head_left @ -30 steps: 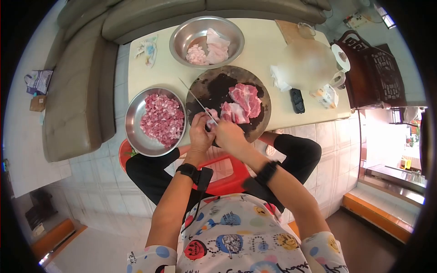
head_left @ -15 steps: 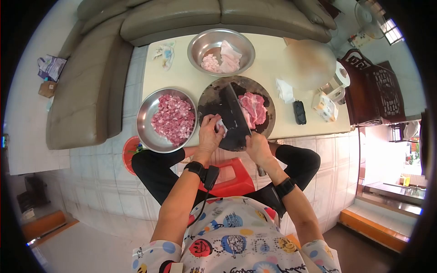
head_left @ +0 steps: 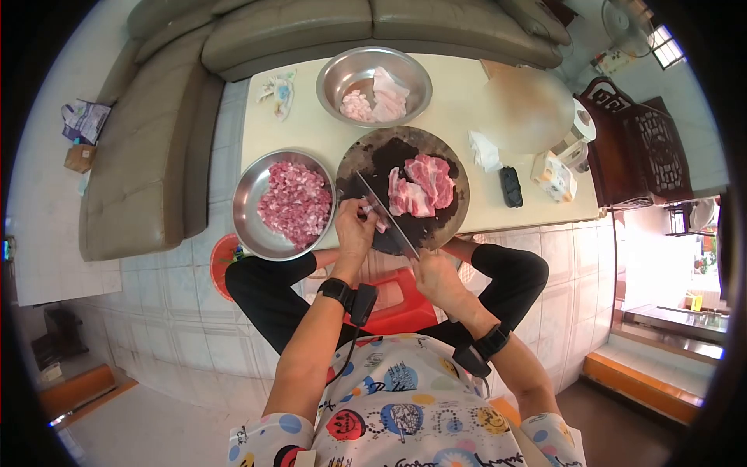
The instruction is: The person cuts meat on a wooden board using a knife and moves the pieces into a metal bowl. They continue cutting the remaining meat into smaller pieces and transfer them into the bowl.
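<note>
Curling partly closed, the left hand [head_left: 355, 236] steadies a small meat piece [head_left: 380, 223] on the board [head_left: 354, 159] by its fingertips; the right hand [head_left: 440, 280] is closed on the knife [head_left: 393, 226], blade close to those fingertips; tucking them back would make cutting safer.

Cream table [head_left: 459, 101], red stool [head_left: 398, 305], olive-grey sofa [head_left: 292, 37]

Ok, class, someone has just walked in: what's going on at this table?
A person's right hand grips a metal-bladed knife over a round, dark chopping board. The left hand steadies a small piece of pink meat beside the blade. Larger red-and-white meat pieces lie on the board. Small chopped red meat fills much of the round steel bowl at left.
</note>
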`<state>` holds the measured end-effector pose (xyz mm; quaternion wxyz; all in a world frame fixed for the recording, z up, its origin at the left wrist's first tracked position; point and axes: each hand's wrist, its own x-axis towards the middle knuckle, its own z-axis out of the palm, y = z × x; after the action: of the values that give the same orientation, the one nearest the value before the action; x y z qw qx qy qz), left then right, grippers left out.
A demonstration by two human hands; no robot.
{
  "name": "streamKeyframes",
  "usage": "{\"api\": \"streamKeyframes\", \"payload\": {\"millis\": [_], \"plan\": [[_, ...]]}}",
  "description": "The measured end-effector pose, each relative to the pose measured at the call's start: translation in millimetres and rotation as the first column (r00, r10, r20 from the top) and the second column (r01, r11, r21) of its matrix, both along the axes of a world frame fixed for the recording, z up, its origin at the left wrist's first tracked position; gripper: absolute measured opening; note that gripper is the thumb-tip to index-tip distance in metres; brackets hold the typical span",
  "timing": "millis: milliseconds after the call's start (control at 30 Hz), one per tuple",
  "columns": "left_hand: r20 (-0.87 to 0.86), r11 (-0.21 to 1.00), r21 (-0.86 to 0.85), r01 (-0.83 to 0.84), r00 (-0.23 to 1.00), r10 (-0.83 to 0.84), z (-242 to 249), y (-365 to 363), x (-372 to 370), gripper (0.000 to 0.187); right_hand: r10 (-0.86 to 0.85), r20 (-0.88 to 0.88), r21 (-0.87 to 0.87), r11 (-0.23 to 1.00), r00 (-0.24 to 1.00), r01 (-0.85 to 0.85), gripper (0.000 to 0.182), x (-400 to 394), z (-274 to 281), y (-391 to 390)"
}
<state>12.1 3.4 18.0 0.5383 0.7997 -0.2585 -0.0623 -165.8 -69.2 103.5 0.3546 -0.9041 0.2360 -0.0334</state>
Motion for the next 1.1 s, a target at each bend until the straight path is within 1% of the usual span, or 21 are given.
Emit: {"api": "streamKeyframes", "payload": {"millis": [67, 133, 200, 267, 300, 367, 400, 467, 500, 567, 600, 667, 700, 767, 800, 867, 933, 1000, 1033, 1100], "plan": [[0.012, 1.0, 0.023, 0.002, 1.0, -0.003, 2, -2, 1, 0.015, -0.004, -0.035, 0.051, 0.999, 0.999, 0.006, 0.019, 0, 2, -3], [0.024, 0.999, 0.045, -0.003, 1.0, 0.002, 7, -3, 3, 0.014, 0.02, -0.07, 0.058, 0.998, 0.997, -0.016, 0.018, -1, 6, -9], [0.045, 0.993, 0.112, 0.03, 0.998, -0.035, 9, -3, 5, 0.015, 0.039, -0.105, 0.069, 0.997, 0.994, -0.032, 0.018, 3, 9, -12], [0.032, 0.992, 0.118, 0.047, 0.998, -0.051, 7, -4, 6, 0.015, 0.032, -0.173, 0.111, 0.994, 0.984, -0.013, 0.018, 15, 10, -13], [0.032, 0.991, 0.115, 0.061, 0.997, -0.065, 7, -5, 9, 0.015, 0.03, -0.18, 0.118, 0.993, 0.983, -0.009, 0.018, 24, 3, -15], [0.033, 0.993, 0.097, 0.073, 0.997, -0.076, 6, -5, 10, 0.015, -0.001, -0.107, 0.12, 0.993, 0.994, 0.014, 0.019, 48, -14, -17], [0.044, 0.994, 0.071, 0.081, 0.995, -0.085, 6, -4, 10, 0.014, -0.003, -0.112, 0.127, 0.992, 0.994, 0.018, 0.019, 62, -16, -14], [0.023, 0.994, 0.073, 0.077, 0.997, -0.079, 6, -5, 12, 0.014, -0.073, -0.096, 0.057, 0.995, 0.993, 0.079, 0.021, 87, -14, -13], [0.001, 0.995, 0.072, 0.07, 0.998, -0.071, 7, -5, 10, 0.013, -0.078, -0.097, 0.057, 0.995, 0.992, 0.084, 0.021, 87, -16, -17], [-0.008, 0.995, 0.087, 0.053, 0.999, -0.053, 7, -6, 8, 0.013, 0.001, -0.051, 0.064, 0.998, 0.999, 0.002, 0.021, 86, -25, -22], [-0.016, 0.994, 0.103, 0.029, 0.999, -0.028, 6, -6, 8, 0.013, 0.001, -0.051, 0.063, 0.998, 0.999, 0.002, 0.021, 79, -23, -23], [-0.019, 0.997, 0.08, 0.01, 1.0, -0.008, 2, -7, 7, 0.014, -0.01, -0.131, 0.145, 0.989, 0.991, 0.03, 0.019, 52, -14, -19], [-0.024, 0.998, 0.058, -0.007, 1.0, 0.008, 0, -6, 6, 0.014, -0.005, -0.135, 0.148, 0.989, 0.991, 0.025, 0.019, 38, -7, -15], [-0.015, 0.999, 0.047, -0.003, 1.0, 0.004, -2, -5, 4, 0.014, -0.049, -0.161, 0.217, 0.973, 0.986, 0.084, 0.019, 14, 6, -7], [0.003, 1.0, 0.027, 0.003, 1.0, -0.003, -3, -7, 4, 0.015, -0.052, -0.166, 0.217, 0.972, 0.985, 0.088, 0.019, 16, 3, -8], [-0.021, 1.0, 0.002, 0.013, 1.0, -0.013, -2, -7, 4, 0.014, -0.058, -0.177, 0.144, 0.986, 0.983, 0.084, 0.019, 27, -8, -7], [-0.039, 0.999, -0.019, 0.026, 0.999, -0.027, -2, -5, 4, 0.014, -0.014, -0.053, 0.099, 0.995, 0.998, 0.019, 0.02, 62, -19, -15], [-0.022, 0.998, 0.017, 0.056, 0.998, -0.055, 1, -5, 6, 0.013, -0.044, -0.159, 0.103, 0.993, 0.986, 0.061, 0.018, 101, -28, -21], [-0.013, 0.998, 0.011, 0.057, 0.998, -0.057, 3, -6, 5, 0.013, -0.046, -0.15, 0.097, 0.993, 0.988, 0.061, 0.018, 101, -32, -22], [-0.077, 0.999, 0.044, 0.003, 0.997, 0.0, 2, -7, 5, 0.014, 0.005, -0.101, 0.053, 0.999, 0.995, 0.0, 0.017, 101, -42, -22]]}}
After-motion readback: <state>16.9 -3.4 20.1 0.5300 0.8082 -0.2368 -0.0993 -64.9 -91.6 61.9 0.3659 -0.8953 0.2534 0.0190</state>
